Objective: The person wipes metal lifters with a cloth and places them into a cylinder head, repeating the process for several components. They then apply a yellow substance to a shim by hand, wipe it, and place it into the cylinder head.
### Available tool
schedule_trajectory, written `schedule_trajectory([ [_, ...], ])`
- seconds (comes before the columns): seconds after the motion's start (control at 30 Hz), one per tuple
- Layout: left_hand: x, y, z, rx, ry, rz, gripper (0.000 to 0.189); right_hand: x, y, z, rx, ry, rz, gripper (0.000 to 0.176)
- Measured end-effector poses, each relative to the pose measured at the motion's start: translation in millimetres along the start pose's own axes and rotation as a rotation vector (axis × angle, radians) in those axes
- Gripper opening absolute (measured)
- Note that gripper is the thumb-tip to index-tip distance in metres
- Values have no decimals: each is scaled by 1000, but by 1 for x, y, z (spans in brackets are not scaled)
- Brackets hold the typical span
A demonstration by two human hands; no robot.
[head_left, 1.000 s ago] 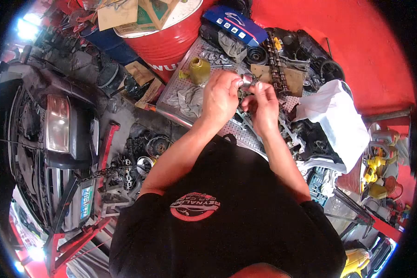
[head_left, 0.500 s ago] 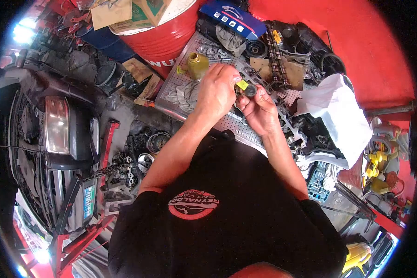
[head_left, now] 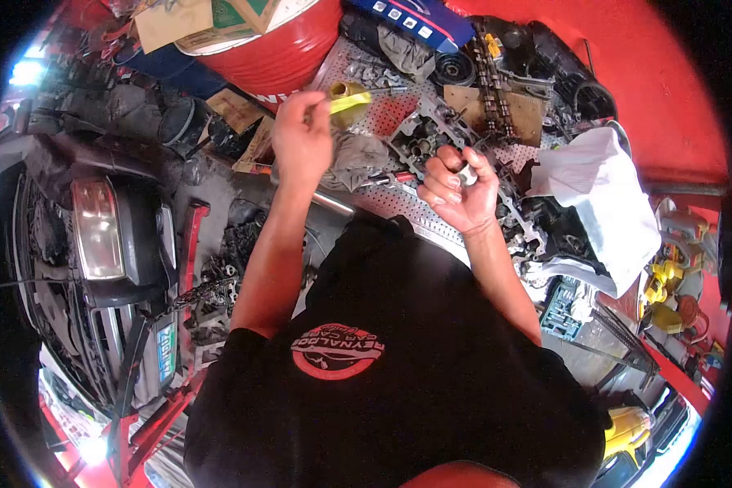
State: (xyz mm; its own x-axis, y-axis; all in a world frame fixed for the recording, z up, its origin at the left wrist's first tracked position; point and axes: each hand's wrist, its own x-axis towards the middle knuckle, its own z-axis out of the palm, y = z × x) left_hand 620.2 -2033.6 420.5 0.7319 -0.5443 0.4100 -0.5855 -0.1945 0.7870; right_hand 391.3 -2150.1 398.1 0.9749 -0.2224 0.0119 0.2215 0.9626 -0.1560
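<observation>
My left hand (head_left: 302,142) is raised on the left, smeared by motion, its fingers closed on one end of a bright yellow-green strip (head_left: 353,102). Behind the strip stands a yellow-green plastic bottle (head_left: 343,89) with an open top, partly covered. My right hand (head_left: 462,191) curls its fingers round a small round metal part (head_left: 468,174); only its pale grey face shows. Just beyond that hand lies a metal cylinder head (head_left: 421,134). Under and beside my left wrist is a grey rag (head_left: 356,159), and a red-handled tool (head_left: 398,176) rests to its right.
A perforated metal table (head_left: 407,210) carries the parts. Camshafts (head_left: 494,98) lie on cardboard at the back right, near a white sheet (head_left: 598,195). A red drum (head_left: 276,61) stands behind. On the left are a car front (head_left: 130,244) and a red stand (head_left: 193,244).
My hands have moved apart. The left went leftward with the yellow-green strip, away from the round part, which stays in my right hand. The red-handled tool and more of the cylinder head now show.
</observation>
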Motion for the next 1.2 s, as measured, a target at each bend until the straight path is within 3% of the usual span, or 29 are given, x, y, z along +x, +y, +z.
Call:
schedule_trajectory([
  [0.03,-1,-15,-1,3,-6,-85,9,6,-1,1,9,24,1,29],
  [0.1,-2,-60,-1,-99,40,-208,13,15,-1,-7,-90,304,-12,30],
  [0.17,-1,-119,-3,-77,68,-153,13,24,7,-32,-150,515,-89,28],
  [0.2,0,-154,0,-24,69,-196,12,31,14,-30,-208,779,-135,28],
  [0.23,5,-172,-3,111,40,-199,12,29,20,-43,-355,809,-126,27],
  [0.3,17,-222,7,210,19,-132,11,35,33,-41,-371,973,-137,28],
  [0.33,25,-238,12,299,-5,-92,9,31,36,-48,-396,887,-150,22],
  [0.4,36,-262,25,463,-74,-13,6,38,43,-51,-786,889,-272,14],
  [0.43,46,-274,33,651,-258,-110,14,41,46,-46,-985,893,-326,11],
  [0.47,53,-291,40,707,-305,-21,16,43,42,-38,-1239,913,-357,18],
  [0.53,69,-357,67,756,-229,237,10,56,42,-25,-1306,826,-530,34],
  [0.57,89,-333,68,733,-295,426,7,63,38,-17,-1383,792,-572,40],
  [0.6,100,-337,79,707,-235,511,11,66,40,-15,-1413,811,-611,42],
  [0.7,120,-310,102,683,-168,443,10,69,41,-20,-1547,885,-608,47],
  [0.77,103,-332,116,646,-405,581,7,68,45,-23,-1617,924,-541,48],
  [0.83,65,-362,126,568,-528,547,17,72,45,-25,-1567,955,-510,49],
  [0.87,55,-355,124,662,-688,453,22,74,45,-24,-1550,971,-503,49],
  [0.9,37,-374,125,770,-695,503,23,76,47,-23,-1525,982,-494,49],
  [0.93,28,-390,128,793,-737,394,24,76,45,-24,-1604,984,-458,47],
  [1.0,27,-374,116,623,-682,343,21,80,46,-31,-1520,963,-470,44],
  [1.07,37,-342,107,684,-838,224,35,86,51,-35,-1367,960,-481,41],
  [1.1,34,-339,104,509,-659,309,39,87,51,-37,-1369,973,-437,40],
  [1.2,38,-322,94,216,-590,201,30,86,55,-47,-1363,957,-426,41],
])
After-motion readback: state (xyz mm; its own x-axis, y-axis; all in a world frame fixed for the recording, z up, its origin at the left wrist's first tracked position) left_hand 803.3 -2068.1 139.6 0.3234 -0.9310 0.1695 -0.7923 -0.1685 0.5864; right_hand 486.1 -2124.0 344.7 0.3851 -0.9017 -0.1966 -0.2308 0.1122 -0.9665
